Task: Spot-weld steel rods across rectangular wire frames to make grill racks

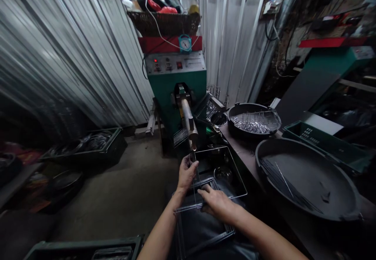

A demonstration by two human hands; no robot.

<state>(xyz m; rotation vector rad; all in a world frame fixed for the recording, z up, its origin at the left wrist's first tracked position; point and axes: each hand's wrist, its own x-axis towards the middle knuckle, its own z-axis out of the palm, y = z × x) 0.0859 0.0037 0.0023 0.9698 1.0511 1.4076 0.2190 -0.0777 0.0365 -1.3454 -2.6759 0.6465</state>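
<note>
A thin rectangular wire frame (237, 170) lies tilted in front of me, with its far side below the tip of a metal electrode arm (189, 121). My left hand (186, 176) is closed near that tip, pinching thin wire that runs along the frame's middle. Closer to me, my right hand (216, 202) is closed around the frame's near side, fingertips partly hidden. Under the hands, several more wire frames (216, 239) rest over dark cloth. Whether the electrode touches the wire is too small to tell.
A green spot-welding machine (164, 89) stands ahead. At right are a large black pan (311, 162) holding thin rods, a smaller pan (254, 125) of wire pieces and a green crate (326, 142). Crates of metal parts (96, 140) sit left on the floor.
</note>
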